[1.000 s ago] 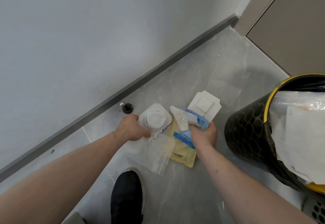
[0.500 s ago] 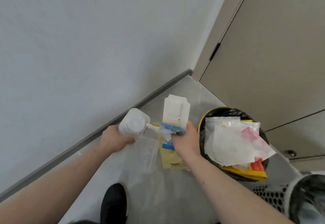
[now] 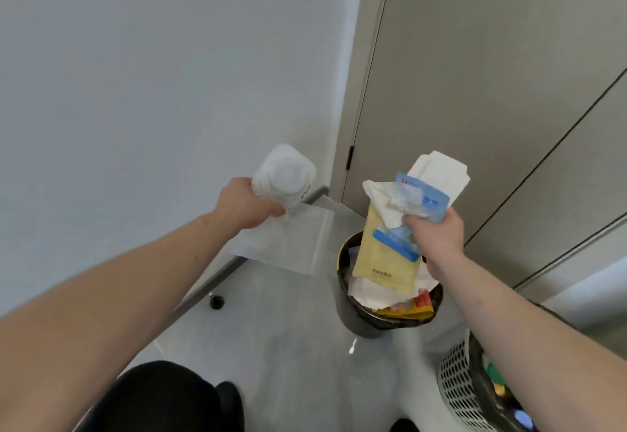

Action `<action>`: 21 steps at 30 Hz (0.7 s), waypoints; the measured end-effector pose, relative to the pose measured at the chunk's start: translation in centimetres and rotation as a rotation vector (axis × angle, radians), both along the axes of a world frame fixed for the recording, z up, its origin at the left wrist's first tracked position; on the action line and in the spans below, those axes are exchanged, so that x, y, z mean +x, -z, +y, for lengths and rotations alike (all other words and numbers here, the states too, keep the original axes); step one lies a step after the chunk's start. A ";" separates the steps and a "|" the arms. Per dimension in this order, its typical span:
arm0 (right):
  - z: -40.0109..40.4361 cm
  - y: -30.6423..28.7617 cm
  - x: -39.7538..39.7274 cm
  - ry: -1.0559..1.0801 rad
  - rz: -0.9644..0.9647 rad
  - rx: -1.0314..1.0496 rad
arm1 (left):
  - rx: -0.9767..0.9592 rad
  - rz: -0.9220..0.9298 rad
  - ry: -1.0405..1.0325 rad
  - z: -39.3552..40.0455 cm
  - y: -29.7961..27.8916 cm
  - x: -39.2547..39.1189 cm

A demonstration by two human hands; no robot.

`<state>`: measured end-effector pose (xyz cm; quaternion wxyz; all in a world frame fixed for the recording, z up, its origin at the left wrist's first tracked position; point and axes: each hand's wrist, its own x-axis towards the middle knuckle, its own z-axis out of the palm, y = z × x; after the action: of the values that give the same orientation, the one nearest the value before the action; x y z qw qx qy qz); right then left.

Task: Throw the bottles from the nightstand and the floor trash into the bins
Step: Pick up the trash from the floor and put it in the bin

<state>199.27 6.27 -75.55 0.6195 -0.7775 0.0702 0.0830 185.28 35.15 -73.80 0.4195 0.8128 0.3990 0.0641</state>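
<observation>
Nearest to me, at the bottom edge of the view, I see a dark trouser knee (image 3: 163, 397) and a black shoe tip (image 3: 403, 426) on the grey floor (image 3: 288, 346). At the lower right corner stands a white perforated bin (image 3: 458, 387) with a dark liner and coloured scraps inside.

Both bare forearms reach forward above the floor. My left hand (image 3: 249, 204) grips a white plastic container (image 3: 286, 173), its fingers curled round the underside, and pinches a clear plastic bag (image 3: 281, 241) that hangs below the hand. My right hand (image 3: 437, 234) holds a bunch of floor trash over the black bin: its fingers are curled tight round a yellow pouch (image 3: 383, 262) with a blue strip, a crumpled white tissue (image 3: 386, 204), a blue wrapper (image 3: 424, 199) and a white folded packet (image 3: 441, 170) that sticks up behind them. The yellow pouch hangs down so that its lower end is in front of the bin's mouth; whether it touches the contents I cannot tell.

Beyond the hands, the black bin (image 3: 359, 319) with a yellow rim stands on the floor near the corner, heaped with white papers and red and yellow wrappers. A black doorstop (image 3: 216, 301) sits on the floor by the grey skirting (image 3: 217, 275) on the left wall. Farthest off rise a pale wall (image 3: 169, 75) and beige door panels (image 3: 492, 92).
</observation>
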 end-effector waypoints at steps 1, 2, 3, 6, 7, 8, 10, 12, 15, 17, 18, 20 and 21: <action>-1.0 0.8 -0.2 0.044 0.038 0.007 | -0.001 -0.013 0.005 -0.7 -0.6 0.5; -1.9 1.7 -0.3 0.077 0.076 0.002 | -0.009 -0.027 0.006 -1.5 -1.1 1.1; -2.6 2.5 -0.2 0.101 0.112 -0.011 | -0.022 -0.040 0.000 -2.2 -1.4 1.7; -4.1 3.6 0.9 0.164 0.169 -0.013 | -0.092 -0.065 -0.041 -4.4 -0.5 2.9; -4.4 3.8 1.4 0.179 0.185 -0.003 | -0.114 -0.065 -0.056 -5.1 0.6 3.0; -4.6 4.2 2.0 0.189 0.204 0.003 | -0.132 -0.061 -0.066 -5.8 1.6 3.0; -4.8 5.4 3.1 0.201 0.242 -0.006 | -0.141 -0.018 -0.058 -6.8 3.7 3.3; -4.9 6.6 4.4 0.217 0.285 0.019 | -0.138 -0.024 -0.070 -7.1 4.6 4.4; -4.7 7.6 5.9 0.240 0.334 0.104 | -0.179 -0.071 -0.126 -7.0 4.9 6.1; -4.7 8.4 6.4 0.233 0.382 0.116 | -0.201 -0.066 -0.119 -7.3 5.5 6.9; -4.7 9.1 6.5 0.207 0.422 0.089 | -0.208 -0.064 -0.118 -7.5 5.8 7.1; -4.7 10.4 6.2 0.112 0.527 0.022 | -0.207 -0.059 -0.123 -7.9 6.2 7.6; -4.7 10.9 5.9 0.060 0.574 -0.006 | -0.204 -0.057 -0.120 -8.0 6.3 7.8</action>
<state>205.20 1.58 -86.45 0.5743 -0.7214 0.2659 0.2811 193.11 27.10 -80.07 0.5065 0.7385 0.4394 0.0711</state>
